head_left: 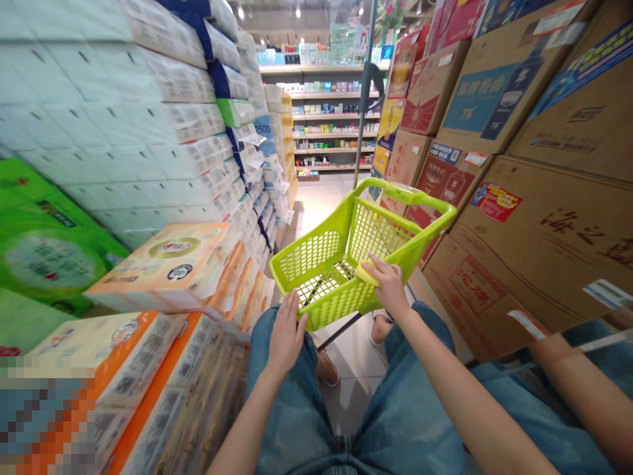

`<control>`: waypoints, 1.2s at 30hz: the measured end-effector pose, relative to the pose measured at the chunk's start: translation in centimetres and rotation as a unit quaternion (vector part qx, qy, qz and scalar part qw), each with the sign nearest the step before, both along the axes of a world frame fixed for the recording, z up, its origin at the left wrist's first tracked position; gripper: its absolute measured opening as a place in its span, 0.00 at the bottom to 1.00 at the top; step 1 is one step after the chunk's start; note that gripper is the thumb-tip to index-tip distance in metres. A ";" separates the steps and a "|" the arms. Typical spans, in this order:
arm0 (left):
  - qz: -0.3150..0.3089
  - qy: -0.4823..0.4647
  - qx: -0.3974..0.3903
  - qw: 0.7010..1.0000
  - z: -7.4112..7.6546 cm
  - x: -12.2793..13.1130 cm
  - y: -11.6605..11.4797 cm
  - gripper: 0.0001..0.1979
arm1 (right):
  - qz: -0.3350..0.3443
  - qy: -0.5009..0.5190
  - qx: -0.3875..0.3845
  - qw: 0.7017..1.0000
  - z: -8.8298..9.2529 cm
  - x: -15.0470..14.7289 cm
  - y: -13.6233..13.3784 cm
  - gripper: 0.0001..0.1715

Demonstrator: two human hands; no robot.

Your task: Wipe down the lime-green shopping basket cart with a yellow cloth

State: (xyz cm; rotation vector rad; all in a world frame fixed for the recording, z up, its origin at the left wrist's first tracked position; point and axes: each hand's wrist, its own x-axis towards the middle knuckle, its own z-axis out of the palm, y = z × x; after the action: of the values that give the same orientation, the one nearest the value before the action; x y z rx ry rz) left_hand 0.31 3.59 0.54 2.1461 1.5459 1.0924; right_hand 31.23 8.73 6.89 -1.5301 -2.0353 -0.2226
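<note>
A lime-green plastic shopping cart (329, 307) stands tilted in front of my knees, its perforated basket holding nothing that I can see. My right hand (388, 284) presses a yellow cloth or sponge (366, 272) against the basket's near upper rim; the fingers cover part of it. At the basket's left near corner lies my left hand (285, 333), fingers stretched out and thumb apart, touching the corner beside my knee. The cart's raised handle (400, 192) points away to the right.
Stacked white tissue packs (123, 132) wall the left side, with orange tissue packs (168, 260) lower and nearer. Cardboard cartons (558, 218) rise close on the right. A metal pole (363, 125) stands behind the cart. Stocked shelves (336, 115) close off the aisle's far end.
</note>
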 end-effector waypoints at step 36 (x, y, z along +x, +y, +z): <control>0.074 0.155 0.069 0.983 0.9 3.2 -4.2 0.43 | 0.114 0.004 0.015 0.993 -2.7 -9.5 -4.3 0.40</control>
State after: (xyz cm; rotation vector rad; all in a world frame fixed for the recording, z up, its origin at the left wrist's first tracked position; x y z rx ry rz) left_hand 3.54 -0.58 1.48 2.4210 1.8390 0.9685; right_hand 21.72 4.47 4.22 -1.2651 -2.1689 -0.1570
